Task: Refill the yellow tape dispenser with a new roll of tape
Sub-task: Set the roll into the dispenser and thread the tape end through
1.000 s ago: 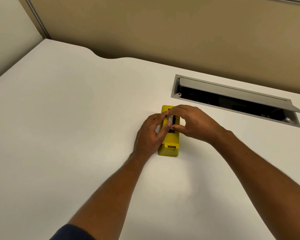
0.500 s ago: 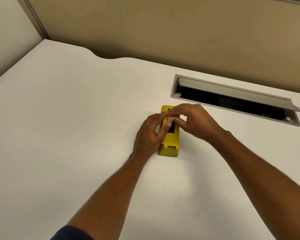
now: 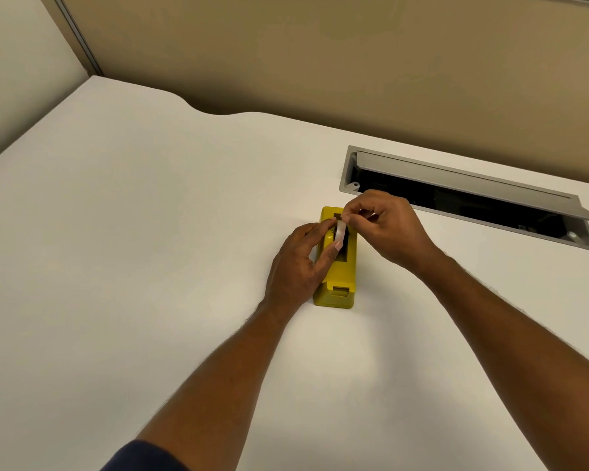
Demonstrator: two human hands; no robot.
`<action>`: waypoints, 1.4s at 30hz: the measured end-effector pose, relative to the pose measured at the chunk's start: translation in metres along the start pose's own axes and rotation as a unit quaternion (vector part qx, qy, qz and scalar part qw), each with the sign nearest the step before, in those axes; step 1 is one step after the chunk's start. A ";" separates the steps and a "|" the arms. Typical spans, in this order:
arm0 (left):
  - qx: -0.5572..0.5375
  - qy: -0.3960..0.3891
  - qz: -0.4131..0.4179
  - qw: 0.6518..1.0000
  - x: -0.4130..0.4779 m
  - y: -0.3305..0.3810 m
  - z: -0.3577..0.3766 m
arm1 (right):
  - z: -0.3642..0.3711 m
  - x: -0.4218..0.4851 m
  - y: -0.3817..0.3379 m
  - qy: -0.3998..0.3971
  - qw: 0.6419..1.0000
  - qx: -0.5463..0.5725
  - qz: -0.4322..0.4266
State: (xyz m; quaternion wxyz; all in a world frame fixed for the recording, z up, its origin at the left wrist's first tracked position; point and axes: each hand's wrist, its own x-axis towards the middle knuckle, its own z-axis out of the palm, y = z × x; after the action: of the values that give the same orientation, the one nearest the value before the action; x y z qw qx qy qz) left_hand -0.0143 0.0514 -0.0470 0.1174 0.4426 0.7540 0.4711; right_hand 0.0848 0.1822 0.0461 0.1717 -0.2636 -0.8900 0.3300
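The yellow tape dispenser (image 3: 337, 280) stands on the white desk (image 3: 150, 266), its long axis running away from me. A whitish roll of tape (image 3: 340, 230) sits in its dark middle slot. My left hand (image 3: 303, 263) wraps the dispenser's left side, thumb pressed on top beside the roll. My right hand (image 3: 384, 229) hovers over the far end, with thumb and forefinger pinched on the loose tape end just above the roll. The roll's lower part is hidden inside the slot.
An open grey cable hatch (image 3: 463, 195) with a raised lid is set into the desk at the right rear. A tan partition wall (image 3: 354, 62) runs behind the desk, whose rear edge curves inward at the back left.
My right hand has shifted away from me toward the dispenser's far end, drawing the tape end up off the roll. My left hand keeps its hold on the dispenser.
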 end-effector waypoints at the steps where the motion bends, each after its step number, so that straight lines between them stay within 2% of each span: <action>1: -0.001 0.001 -0.002 1.000 0.000 0.000 0.000 | 0.000 0.001 0.000 0.004 1.000 -0.011 -0.007; 7: 0.000 0.001 -0.005 1.000 0.000 0.001 -0.001 | 0.001 0.003 0.001 -0.007 1.000 -0.021 -0.011; 21: -0.002 0.005 -0.005 1.000 0.000 0.002 0.000 | 0.000 0.006 -0.002 -0.048 0.997 0.044 0.045; 29: -0.004 -0.001 -0.011 1.000 -0.001 0.002 0.000 | 0.009 0.007 -0.002 -0.008 0.999 -0.040 -0.001; 36: 0.004 -0.008 -0.013 1.000 0.000 0.001 0.000 | 0.007 0.006 -0.004 -0.003 1.000 0.000 0.008; 42: 0.005 -0.008 -0.011 1.000 0.000 0.002 -0.001 | 0.004 0.006 -0.007 0.011 1.000 -0.018 0.010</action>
State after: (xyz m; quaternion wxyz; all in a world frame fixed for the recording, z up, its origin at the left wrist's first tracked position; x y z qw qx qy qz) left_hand -0.0138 0.0510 -0.0447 0.1266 0.4384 0.7600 0.4627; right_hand 0.0756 0.1797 0.0487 0.1734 -0.2789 -0.8913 0.3127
